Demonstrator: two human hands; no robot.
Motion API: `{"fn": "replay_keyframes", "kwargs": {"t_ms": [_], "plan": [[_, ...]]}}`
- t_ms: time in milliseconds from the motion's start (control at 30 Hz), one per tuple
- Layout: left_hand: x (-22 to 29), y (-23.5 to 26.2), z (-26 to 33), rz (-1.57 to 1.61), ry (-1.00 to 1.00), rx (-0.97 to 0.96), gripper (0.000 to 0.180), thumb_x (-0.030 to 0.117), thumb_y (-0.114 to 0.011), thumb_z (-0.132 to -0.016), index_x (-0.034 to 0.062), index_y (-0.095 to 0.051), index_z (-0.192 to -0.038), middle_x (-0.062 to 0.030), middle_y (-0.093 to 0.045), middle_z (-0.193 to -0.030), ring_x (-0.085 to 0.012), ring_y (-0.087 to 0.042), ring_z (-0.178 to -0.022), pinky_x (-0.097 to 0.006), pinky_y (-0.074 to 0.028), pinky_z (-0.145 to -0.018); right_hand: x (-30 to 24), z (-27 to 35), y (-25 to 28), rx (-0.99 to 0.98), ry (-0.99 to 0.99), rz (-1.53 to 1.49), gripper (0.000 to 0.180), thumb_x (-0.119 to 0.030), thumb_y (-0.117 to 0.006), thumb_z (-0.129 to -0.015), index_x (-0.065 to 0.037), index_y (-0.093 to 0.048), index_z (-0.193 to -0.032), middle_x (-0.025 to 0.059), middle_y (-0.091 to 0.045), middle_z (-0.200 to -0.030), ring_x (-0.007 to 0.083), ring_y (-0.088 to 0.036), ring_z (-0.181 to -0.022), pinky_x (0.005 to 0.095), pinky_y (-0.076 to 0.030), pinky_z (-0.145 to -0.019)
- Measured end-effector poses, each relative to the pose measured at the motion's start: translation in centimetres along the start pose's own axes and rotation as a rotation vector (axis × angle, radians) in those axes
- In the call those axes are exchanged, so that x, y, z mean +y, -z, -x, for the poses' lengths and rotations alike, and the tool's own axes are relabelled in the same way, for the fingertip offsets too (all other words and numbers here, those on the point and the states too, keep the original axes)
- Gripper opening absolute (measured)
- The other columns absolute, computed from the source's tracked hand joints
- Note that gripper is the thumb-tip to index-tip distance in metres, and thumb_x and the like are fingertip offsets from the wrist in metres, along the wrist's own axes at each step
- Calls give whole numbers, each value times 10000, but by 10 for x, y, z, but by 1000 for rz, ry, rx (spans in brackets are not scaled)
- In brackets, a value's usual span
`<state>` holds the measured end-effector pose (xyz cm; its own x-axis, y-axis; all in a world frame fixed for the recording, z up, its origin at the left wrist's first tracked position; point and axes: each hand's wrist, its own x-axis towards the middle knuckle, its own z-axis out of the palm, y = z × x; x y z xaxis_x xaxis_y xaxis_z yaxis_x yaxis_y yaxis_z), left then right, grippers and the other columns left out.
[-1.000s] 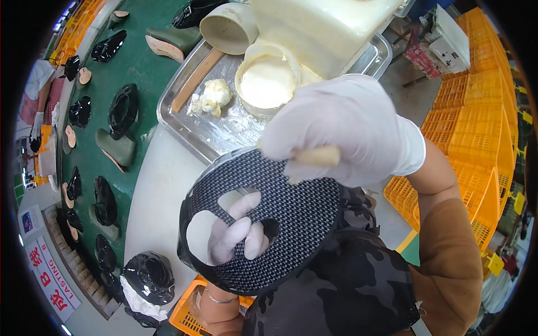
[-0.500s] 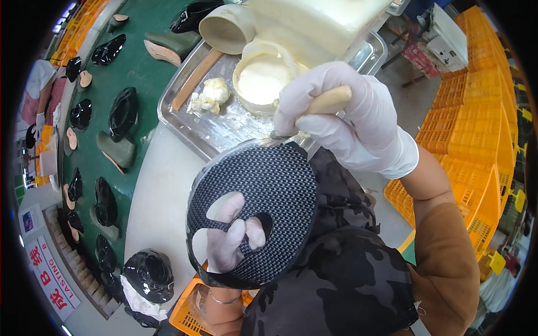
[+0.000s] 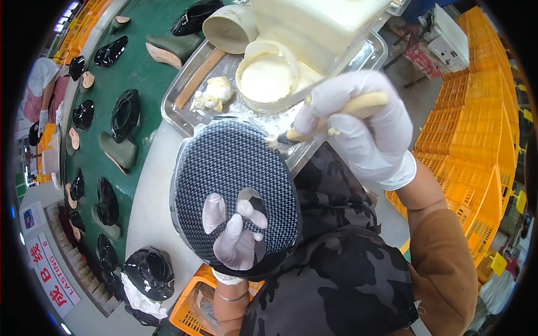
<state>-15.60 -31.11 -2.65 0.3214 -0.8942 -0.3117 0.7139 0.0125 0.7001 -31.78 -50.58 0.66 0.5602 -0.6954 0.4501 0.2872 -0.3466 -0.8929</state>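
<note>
The left hand [image 3: 235,238], in a white glove, holds up a black-and-white woven shoe upper [image 3: 235,190] from beneath. Its fingers [image 3: 213,213] poke through the opening of the upper and curl over the edge, so the hand is clamped on the piece. The upper sits in front of the person's camouflage apron [image 3: 342,269], just below the near edge of a metal tray [image 3: 185,109].

The right hand [image 3: 358,126], also gloved in white, is closed around the wooden handle of a brush [image 3: 330,117]. The bristle end of the brush touches the top right rim of the shoe upper, right at the near edge of the tray.

On the tray stands a round tub [image 3: 268,78] of pale paste, near the middle. A lump of dried paste [image 3: 213,94] lies to its left, and a wooden stick [image 3: 200,78] lies along the tray's left side. A cream-coloured cup [image 3: 230,25] lies tipped at the far left corner of the tray, and a large cream container [image 3: 319,25] rises over the far edge.

To the left of the tray runs a green conveyor belt [image 3: 140,67] carrying black shoes [image 3: 124,115] and green shoe forms [image 3: 119,151]. Orange crates [image 3: 476,129] are stacked on the right.
</note>
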Motion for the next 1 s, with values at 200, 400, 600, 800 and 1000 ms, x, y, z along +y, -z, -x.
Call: {"fn": "replay_keyframes", "kwargs": {"t_ms": [200, 400, 600, 800, 1000], "plan": [[-6, 3, 6, -143, -34, -161, 492, 81, -446, -900, 233, -341, -1355, -106, -528, -965, -288, -552, -865, -284, -466, -621, 17, -47, -29, 104, 445, -59, 201, -49, -463, -911, 40, -408, -1082, 155, -600, -885, 154, -616, -729, 243, -523, -596], [-12, 21, 8, -23, -95, -201, 472, 56, -428, -909, 231, -365, -1343, -112, -557, -942, -308, -546, -872, -315, -467, -647, 24, -27, -15, 87, 188, 34, 149, -71, -443, -923, 6, -431, -1050, 109, -611, -818, 85, -591, -635, 160, -484, -515], [-15, 23, 0, -47, -197, -181, 473, 50, -443, -906, 235, -374, -1336, -101, -553, -974, -310, -535, -909, -313, -460, -662, 13, -16, -12, 134, 129, -45, 156, -115, -424, -937, -6, -427, -1048, 115, -612, -805, 89, -591, -623, 164, -479, -496], [-16, 27, -3, -267, -435, -209, 478, 60, -445, -906, 223, -344, -1344, -88, -508, -1115, -265, -524, -952, -318, -484, -729, 17, -30, -36, 237, 148, -187, 165, -48, -465, -905, 11, -401, -1045, 90, -594, -785, 69, -575, -624, 163, -462, -503], [-25, 55, -3, -455, -616, -127, 482, 113, -454, -913, 158, -270, -1356, -94, -367, -1312, -228, -493, -1057, -364, -509, -832, 10, 8, -18, 84, -55, 5, 163, -68, -422, -911, -35, -375, -1063, 132, -603, -792, 86, -549, -566, 164, -458, -472]]}}
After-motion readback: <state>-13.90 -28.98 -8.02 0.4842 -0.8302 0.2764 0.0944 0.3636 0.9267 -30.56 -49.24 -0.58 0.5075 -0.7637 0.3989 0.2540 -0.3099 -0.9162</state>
